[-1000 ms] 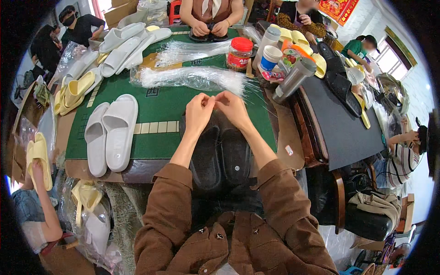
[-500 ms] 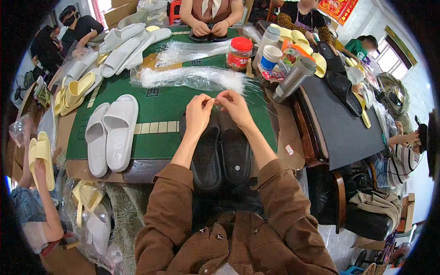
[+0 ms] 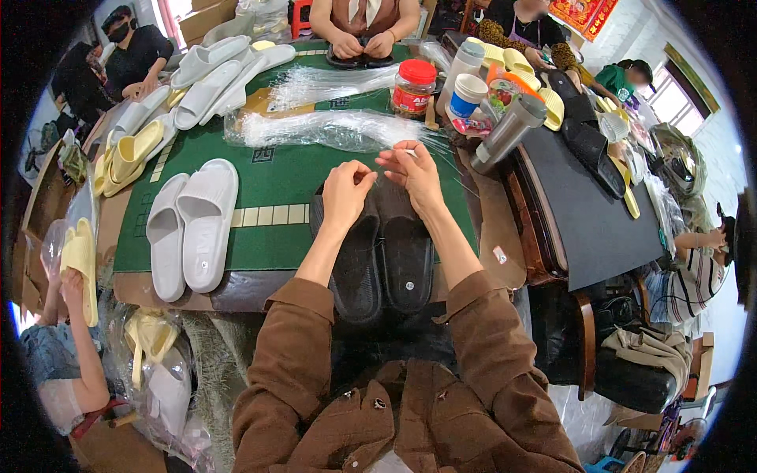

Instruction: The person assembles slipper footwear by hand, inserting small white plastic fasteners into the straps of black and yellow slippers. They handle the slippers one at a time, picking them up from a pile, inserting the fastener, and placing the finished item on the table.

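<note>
A pair of black slippers (image 3: pixel 383 260) lies soles up at the near edge of the green table (image 3: pixel 268 189), partly over my lap. My left hand (image 3: pixel 345 194) and my right hand (image 3: pixel 412 175) hover over their far ends, fingertips pinched on a thin clear plastic strand that is barely visible between them. A bag of clear plastic strands (image 3: pixel 331 128) lies just beyond my hands.
A pair of white slippers (image 3: pixel 192 225) lies at the left. More white and yellow slippers (image 3: pixel 130 154) sit at the far left. A red-lidded jar (image 3: pixel 412 87), cups and a steel flask (image 3: pixel 505 131) stand at the right. Other people sit around the table.
My hands have stayed over the black slippers; the fingers have shifted slightly apart while working the thin strand.
</note>
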Motion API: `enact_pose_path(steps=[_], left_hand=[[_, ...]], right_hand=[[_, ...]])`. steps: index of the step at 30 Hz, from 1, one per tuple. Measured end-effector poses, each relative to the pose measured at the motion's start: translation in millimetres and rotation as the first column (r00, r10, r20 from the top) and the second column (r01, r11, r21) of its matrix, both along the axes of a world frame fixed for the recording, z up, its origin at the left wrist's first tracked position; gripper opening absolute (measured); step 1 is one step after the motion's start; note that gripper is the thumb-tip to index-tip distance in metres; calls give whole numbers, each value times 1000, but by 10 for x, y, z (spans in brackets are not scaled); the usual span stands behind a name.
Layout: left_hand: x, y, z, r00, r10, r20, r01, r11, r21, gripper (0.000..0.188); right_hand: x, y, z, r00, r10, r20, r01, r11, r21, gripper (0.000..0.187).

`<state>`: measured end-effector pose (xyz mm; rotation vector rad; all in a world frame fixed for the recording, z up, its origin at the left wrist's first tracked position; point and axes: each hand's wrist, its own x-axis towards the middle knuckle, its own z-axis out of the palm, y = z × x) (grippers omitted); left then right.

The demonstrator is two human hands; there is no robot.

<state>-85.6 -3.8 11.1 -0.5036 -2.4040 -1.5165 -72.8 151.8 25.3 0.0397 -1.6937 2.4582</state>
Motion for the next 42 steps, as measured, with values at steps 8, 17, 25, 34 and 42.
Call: enact_pose_path(steps=[8, 17, 25, 34, 42], left_hand=[[-12, 35, -23, 997, -26, 66, 23, 998, 53, 18], [42, 18, 72, 996, -72, 56, 58, 974, 221, 10], [24, -15, 72, 997, -29, 75, 5, 951, 309, 9], [68, 0, 102, 998, 14, 54, -30, 955, 295, 10], [93, -6, 179, 987, 31, 159, -62, 979, 193, 12]], right_hand=[[-57, 6, -36, 998, 37, -53, -40, 998, -56, 15], [-12, -51, 8, 997, 54, -52, -39, 966, 256, 11], [7, -105, 11, 995, 99, -28, -81, 923, 376, 14], [-10, -99, -15, 996, 37, -80, 5, 883, 469, 15], [-29, -48, -58, 997, 62, -42, -37, 895, 444, 19]])
